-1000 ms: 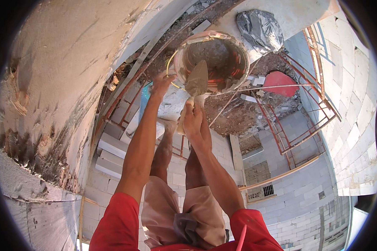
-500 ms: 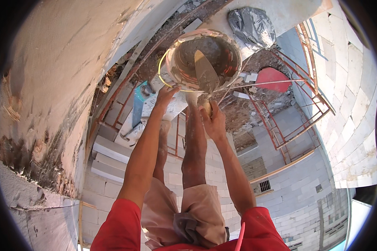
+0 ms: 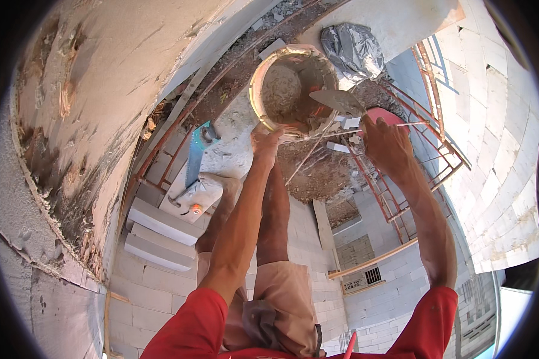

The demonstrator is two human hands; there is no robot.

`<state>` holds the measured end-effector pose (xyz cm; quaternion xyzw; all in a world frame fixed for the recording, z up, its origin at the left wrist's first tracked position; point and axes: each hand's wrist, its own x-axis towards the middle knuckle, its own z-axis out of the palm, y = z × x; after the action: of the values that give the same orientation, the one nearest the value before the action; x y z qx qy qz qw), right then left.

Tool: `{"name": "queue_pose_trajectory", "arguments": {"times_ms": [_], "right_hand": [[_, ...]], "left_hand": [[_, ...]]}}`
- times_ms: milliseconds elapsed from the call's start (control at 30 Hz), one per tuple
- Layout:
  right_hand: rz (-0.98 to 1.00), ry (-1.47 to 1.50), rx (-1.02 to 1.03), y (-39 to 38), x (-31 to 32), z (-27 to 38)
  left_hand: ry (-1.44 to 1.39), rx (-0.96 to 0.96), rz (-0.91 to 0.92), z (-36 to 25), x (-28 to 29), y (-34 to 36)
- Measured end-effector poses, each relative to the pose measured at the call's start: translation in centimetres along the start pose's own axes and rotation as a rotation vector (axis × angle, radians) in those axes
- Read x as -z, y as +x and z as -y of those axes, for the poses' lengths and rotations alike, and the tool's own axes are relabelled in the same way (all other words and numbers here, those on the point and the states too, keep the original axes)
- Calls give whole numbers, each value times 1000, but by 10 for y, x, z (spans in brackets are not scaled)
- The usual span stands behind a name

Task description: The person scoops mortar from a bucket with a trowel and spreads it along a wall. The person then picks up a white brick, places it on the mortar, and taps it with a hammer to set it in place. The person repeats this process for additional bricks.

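Observation:
A round bucket (image 3: 256, 99) caked with mortar is in front of me, with wet grey mortar (image 3: 283, 87) at its bottom. My left hand (image 3: 266, 141) is closed on the bucket's near edge; whether it grips the rim or the yellow handle I cannot tell. To the right, my right hand (image 3: 387, 139) is wrapped round the handle of a pointed trowel (image 3: 336, 100). The trowel's blade points left and reaches over the bucket's right rim, smeared with mortar. Its handle is mostly hidden in my fingers.
A teal-handled handsaw (image 3: 196, 154) lies on a dusty plank at left, above stacked pale blocks (image 3: 159, 239). Behind the bucket sits a crumpled silver-grey plastic bag (image 3: 352, 52). Rusty scaffold frames (image 3: 395, 203) stand on the right, near a red object (image 3: 382, 115). A rough plastered wall (image 3: 120, 66) rises at left.
My right hand has swung right and outward with the trowel, whose blade left the bucket's middle for its right rim. My left hand moved right along the bucket's near edge, and the bucket tilted.

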<state>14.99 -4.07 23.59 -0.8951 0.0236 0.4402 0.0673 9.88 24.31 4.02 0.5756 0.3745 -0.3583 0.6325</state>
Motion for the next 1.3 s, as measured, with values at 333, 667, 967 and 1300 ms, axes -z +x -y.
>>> {"name": "queue_pose_trajectory", "arguments": {"times_ms": [333, 667, 967, 1300], "right_hand": [[100, -116, 128, -100, 37, 91], [19, 79, 374, -284, 144, 171], [80, 336, 369, -373, 161, 209], [-39, 509, 479, -479, 246, 251]], "left_hand": [[264, -101, -146, -117, 69, -225], [-96, -141, -33, -234, 87, -423], [40, -265, 8, -248, 131, -523], [-262, -211, -16, -217, 239, -559]]}}
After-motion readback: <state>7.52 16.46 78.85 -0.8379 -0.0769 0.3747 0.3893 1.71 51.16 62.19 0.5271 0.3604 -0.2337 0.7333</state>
